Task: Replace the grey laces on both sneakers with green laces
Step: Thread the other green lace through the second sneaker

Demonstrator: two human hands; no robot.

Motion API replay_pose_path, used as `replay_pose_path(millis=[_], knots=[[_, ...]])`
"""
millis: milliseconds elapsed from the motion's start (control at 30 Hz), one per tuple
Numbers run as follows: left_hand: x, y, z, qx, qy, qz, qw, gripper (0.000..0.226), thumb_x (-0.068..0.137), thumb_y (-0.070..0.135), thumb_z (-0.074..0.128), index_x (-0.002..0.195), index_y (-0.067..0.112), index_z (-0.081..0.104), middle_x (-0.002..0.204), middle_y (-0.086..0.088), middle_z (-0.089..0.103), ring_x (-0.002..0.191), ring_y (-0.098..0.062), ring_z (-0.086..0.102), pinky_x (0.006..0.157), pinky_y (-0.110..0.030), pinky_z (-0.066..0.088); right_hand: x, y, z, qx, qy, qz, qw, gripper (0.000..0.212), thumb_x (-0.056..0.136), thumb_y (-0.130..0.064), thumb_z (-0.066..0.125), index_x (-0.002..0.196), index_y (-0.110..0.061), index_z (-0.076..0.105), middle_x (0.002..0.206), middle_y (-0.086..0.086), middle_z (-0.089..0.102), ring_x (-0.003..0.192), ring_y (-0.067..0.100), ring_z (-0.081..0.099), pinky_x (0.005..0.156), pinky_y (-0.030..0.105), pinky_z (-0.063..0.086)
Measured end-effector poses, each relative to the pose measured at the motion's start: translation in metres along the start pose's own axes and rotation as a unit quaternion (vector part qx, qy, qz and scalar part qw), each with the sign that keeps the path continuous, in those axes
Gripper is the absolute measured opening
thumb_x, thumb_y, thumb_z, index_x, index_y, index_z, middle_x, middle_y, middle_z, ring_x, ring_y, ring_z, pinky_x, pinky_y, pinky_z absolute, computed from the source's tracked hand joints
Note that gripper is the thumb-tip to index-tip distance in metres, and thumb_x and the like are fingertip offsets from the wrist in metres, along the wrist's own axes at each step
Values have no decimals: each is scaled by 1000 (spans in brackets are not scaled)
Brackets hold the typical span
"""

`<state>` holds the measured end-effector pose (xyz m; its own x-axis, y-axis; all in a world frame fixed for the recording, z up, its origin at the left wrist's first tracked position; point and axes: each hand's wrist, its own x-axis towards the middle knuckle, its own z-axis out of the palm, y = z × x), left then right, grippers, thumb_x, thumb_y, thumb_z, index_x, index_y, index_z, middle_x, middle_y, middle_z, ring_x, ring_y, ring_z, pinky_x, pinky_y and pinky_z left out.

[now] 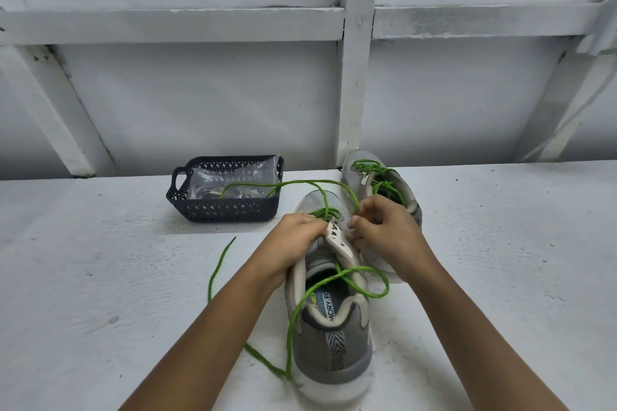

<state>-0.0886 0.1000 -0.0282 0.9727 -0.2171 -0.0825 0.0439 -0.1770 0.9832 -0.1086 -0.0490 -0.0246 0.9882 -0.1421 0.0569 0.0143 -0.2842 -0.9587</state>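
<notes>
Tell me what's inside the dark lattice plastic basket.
A crumpled clear plastic bag fills the dark lattice basket; a thin green lace trails across it. Anything under the bag is hidden.

A rough white tabletop [100, 277] carries a dark lattice basket [227, 210] toward its far edge, a grey sneaker [334, 344] near the front edge, a second sneaker [355, 160] against the far edge, and a green lace [218, 264] trailing loose.

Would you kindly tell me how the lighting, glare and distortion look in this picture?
Head view: soft, even light, only a faint shadow by the basket; glare on the clear plastic bag inside it; wide-angle bending of the wall beams toward the edges; near sneaker sharp.
</notes>
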Motion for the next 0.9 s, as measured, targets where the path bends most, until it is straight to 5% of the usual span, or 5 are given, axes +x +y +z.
replay_pose_path(millis=[200, 300, 533, 900], knots=[[0, -1, 1, -96, 0, -14, 995, 22, 84, -10, 50, 72, 2, 63, 58, 3, 62, 51, 0, 57, 53, -10, 45, 1, 1, 6, 26, 12, -25, 999, 13, 88, -3, 60, 81, -14, 59, 67, 1, 60, 49, 3, 55, 47, 15, 47], [0, -1, 2, -117, 0, -19, 993, 22, 84, -10, 50, 73, 2, 64, 58, 3, 62, 52, -1, 58, 53, -10, 46, 2, 5, 9, 41, 29, -37, 998, 19, 87, 0, 61, 93, -18, 57, 71, 5, 61, 45, 3, 56, 45, 16, 45], [-1, -2, 4, -114, 2, -13, 993, 21, 85, -7, 49, 72, 3, 63, 67, -5, 60, 53, 0, 57, 53, -10, 45, 7, 15, 19, 22, 95, -36, 995, 18, 86, -5, 64, 76, -19, 60, 65, 2, 65, 40, 0, 54, 42, 13, 41], [-2, -1, 5, -123, -2, -15, 992, 22, 85, -6, 50, 71, 5, 63, 65, -3, 61, 53, -1, 58, 52, -10, 45, 9, 18, 22, -6, 113, -43, 993, 7, 86, -11, 65, 81, -15, 64, 62, -4, 63, 42, -1, 54, 49, 14, 44]])
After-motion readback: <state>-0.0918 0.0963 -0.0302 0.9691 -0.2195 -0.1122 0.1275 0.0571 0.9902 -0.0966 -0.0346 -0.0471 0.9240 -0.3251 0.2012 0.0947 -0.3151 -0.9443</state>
